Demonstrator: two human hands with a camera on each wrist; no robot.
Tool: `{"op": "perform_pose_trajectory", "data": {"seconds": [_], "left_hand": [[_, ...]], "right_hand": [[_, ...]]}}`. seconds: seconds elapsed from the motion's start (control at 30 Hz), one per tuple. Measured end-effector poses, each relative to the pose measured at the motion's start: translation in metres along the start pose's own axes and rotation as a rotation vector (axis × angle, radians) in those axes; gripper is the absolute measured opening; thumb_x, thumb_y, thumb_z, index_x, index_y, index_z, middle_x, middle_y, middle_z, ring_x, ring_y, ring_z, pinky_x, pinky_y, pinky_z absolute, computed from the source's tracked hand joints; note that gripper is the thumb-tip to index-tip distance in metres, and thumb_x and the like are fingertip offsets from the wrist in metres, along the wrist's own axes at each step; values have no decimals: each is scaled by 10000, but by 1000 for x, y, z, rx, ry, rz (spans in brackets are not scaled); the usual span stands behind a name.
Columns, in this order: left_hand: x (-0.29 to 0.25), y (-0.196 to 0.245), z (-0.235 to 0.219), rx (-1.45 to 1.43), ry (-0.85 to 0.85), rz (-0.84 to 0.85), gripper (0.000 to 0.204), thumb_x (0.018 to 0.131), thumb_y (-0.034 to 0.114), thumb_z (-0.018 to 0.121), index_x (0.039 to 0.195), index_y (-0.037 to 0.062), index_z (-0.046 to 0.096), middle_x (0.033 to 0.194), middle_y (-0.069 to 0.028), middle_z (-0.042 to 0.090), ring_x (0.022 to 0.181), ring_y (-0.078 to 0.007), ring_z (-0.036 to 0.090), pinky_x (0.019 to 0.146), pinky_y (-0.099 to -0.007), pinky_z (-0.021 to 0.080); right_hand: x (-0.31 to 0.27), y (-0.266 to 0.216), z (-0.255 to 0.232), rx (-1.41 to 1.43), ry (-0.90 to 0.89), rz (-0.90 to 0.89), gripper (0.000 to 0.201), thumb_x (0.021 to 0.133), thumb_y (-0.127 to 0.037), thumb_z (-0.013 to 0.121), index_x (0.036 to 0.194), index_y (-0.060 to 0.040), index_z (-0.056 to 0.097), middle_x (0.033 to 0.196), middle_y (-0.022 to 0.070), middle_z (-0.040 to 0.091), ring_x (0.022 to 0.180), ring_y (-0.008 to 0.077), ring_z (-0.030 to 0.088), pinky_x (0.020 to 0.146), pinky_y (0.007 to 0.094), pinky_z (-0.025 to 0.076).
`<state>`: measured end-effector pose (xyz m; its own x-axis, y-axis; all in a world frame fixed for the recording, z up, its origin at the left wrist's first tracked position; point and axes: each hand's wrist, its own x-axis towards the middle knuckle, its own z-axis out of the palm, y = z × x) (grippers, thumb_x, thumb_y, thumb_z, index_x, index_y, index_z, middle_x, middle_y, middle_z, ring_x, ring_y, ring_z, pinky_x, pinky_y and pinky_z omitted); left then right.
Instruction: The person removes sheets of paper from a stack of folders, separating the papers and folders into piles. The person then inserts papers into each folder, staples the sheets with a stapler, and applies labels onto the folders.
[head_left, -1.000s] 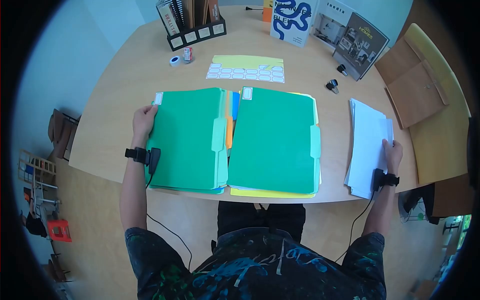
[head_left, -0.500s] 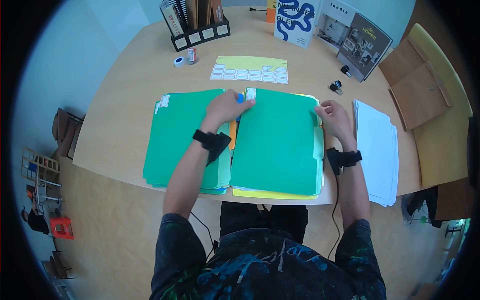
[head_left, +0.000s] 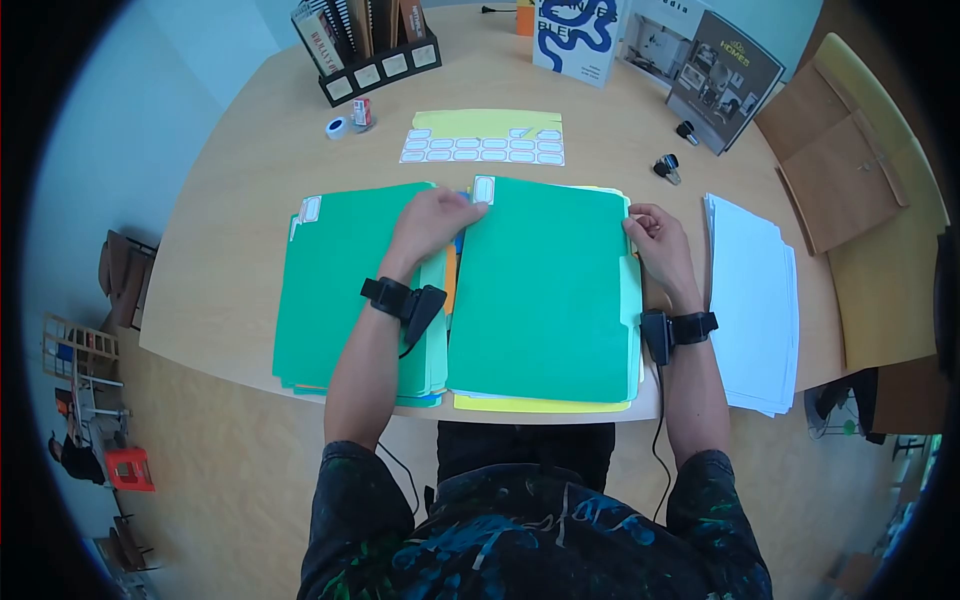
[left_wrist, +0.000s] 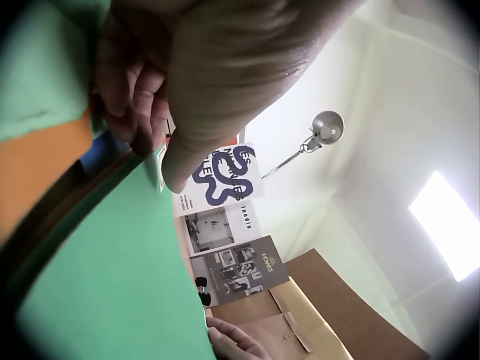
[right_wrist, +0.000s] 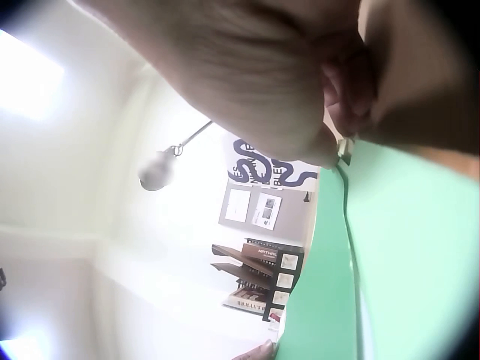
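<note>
Two stacks of file folders lie side by side at the table's near edge, each topped by a green one. My left hand [head_left: 432,222] pinches the left edge of the right-hand green folder [head_left: 545,300], its thumb beside the white label [head_left: 484,190] at the top corner. At the opposite edge, my right hand [head_left: 662,242] grips with thumb and curled fingers, above the pale tab. Under my left wrist, the other green folder [head_left: 345,290] bears a label at its upper left corner. Orange and blue folder edges show between the stacks.
White paper sheets [head_left: 752,300] are piled at the right. Beyond the folders lies a label sheet [head_left: 482,150], with a tape roll [head_left: 337,128] and black clips [head_left: 666,168] further out. Books [head_left: 725,80] and a black file holder [head_left: 380,72] stand at the back.
My left hand has left the left stack's outer edge for the right-hand folder's left edge. My right hand has let go of the white papers and moved left to that folder's right edge.
</note>
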<state>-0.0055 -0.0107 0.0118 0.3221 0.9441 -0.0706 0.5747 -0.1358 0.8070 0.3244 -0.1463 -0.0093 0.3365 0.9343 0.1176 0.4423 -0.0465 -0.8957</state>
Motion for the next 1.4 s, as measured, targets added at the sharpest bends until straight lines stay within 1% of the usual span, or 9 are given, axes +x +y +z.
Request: {"op": "perform_pose_trajectory", "data": {"seconds": [0.13,0.2,0.33,0.43,0.53,0.73,1.0,1.2,1.4], "left_hand": [[-4,3,0,119,-5,24,318,865,332,790,913,30,701,749,10,662,669,-58,588,611,-223,459],[2,-10,2,-78,-92,156,291,893,325,766,917,43,704,748,28,654,657,-48,574,607,-214,438],[-9,5,-1,-294,-167,57,244,921,302,743,919,61,709,753,41,653,658,-36,573,609,-209,427],[-17,13,1,-417,-155,48,238,942,310,718,925,73,706,763,45,654,664,-29,572,615,-209,431],[-19,15,1,-487,-125,43,250,958,328,694,931,79,700,768,50,651,664,-30,570,619,-206,431],[-18,14,0,-555,-126,36,241,968,336,677,924,99,694,768,62,646,652,-20,558,604,-203,415],[-17,11,4,-524,-96,98,255,948,333,709,944,79,699,800,38,675,696,-29,602,645,-195,454],[-14,7,5,-461,-84,127,282,960,327,694,975,46,704,832,17,692,726,-34,620,656,-203,474],[-12,10,1,-489,-79,153,304,982,356,657,974,56,707,808,39,672,714,-28,596,684,-191,457]], "right_hand": [[-4,-9,1,9,12,25,296,938,-173,671,1156,27,659,886,65,697,751,111,634,655,258,514],[-5,-14,2,32,36,24,297,940,-176,673,1158,26,662,896,70,700,765,113,640,654,259,516],[-6,-24,3,37,93,79,285,950,-185,669,1152,16,672,909,68,705,785,121,650,683,255,516],[-8,-30,1,159,82,40,292,969,-190,653,1201,-13,659,881,38,701,751,87,614,668,243,487],[-8,-33,-2,407,33,115,304,987,-175,630,1257,-37,623,835,3,688,710,47,555,665,221,438],[-7,-25,-4,508,-12,-22,303,1018,-193,585,1291,-62,588,818,-47,666,712,23,511,697,207,407],[-14,-34,-1,541,-154,83,213,982,-115,601,1144,-13,693,966,3,694,871,77,595,814,266,464],[-13,-31,6,380,-185,114,220,895,-22,620,1098,11,698,993,39,714,869,91,633,816,260,488],[-16,-35,7,443,-123,91,209,889,16,600,1077,22,692,948,32,705,837,92,631,788,250,488]]}}
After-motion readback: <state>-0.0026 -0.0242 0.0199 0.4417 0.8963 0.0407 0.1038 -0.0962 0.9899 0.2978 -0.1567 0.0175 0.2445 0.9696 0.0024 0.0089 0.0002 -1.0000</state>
